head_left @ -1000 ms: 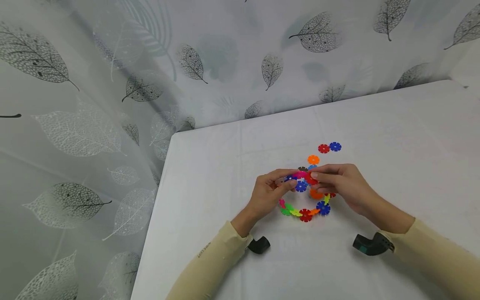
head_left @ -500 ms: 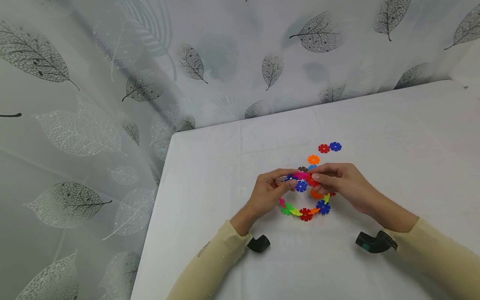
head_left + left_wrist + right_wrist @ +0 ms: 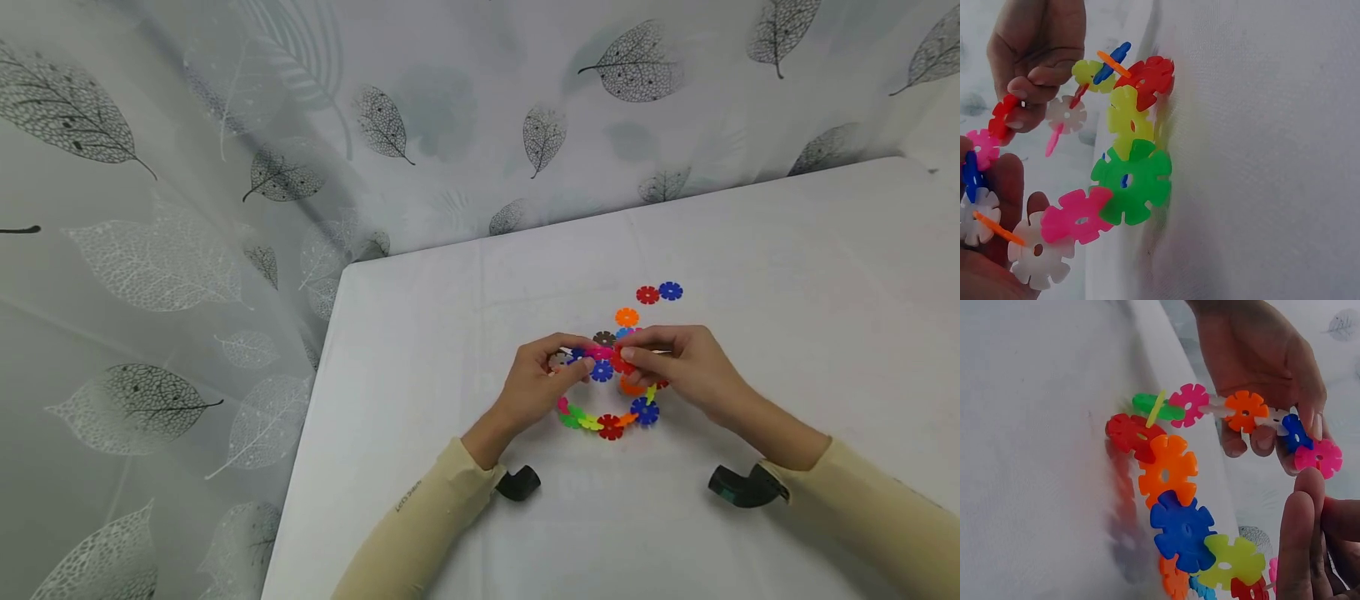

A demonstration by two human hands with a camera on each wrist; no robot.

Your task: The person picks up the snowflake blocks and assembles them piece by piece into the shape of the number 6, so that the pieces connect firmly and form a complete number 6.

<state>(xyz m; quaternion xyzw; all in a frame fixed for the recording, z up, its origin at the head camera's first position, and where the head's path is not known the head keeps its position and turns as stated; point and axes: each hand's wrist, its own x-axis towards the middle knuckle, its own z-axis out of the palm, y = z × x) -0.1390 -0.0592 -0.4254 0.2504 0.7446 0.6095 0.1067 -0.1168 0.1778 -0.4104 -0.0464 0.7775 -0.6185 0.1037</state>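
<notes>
Notched plastic snowflake discs in mixed colours are slotted into a hanging, curved chain, its low bend showing a red disc (image 3: 610, 427), a green disc (image 3: 1132, 181) and a blue disc (image 3: 1183, 530). My left hand (image 3: 534, 382) pinches the chain's upper end near a dark blue disc (image 3: 1297, 432) and a pink disc (image 3: 1319, 458). Between thumb and fingers, my right hand (image 3: 686, 367) grips a red disc (image 3: 1002, 117), right at the pink disc's edge. In the right wrist view, the right fingers hide the red disc.
On the white table (image 3: 420, 333) behind the hands lie loose discs: a red one (image 3: 647, 295), a blue one (image 3: 671, 291), an orange one (image 3: 627, 317) and a dark brown one (image 3: 604, 339). A leaf-patterned curtain (image 3: 450, 108) borders the table's back and left.
Both hands stay almost in place, with only small shifts of the fingers. The red disc remains beside the pink one, and the loose discs have not moved.
</notes>
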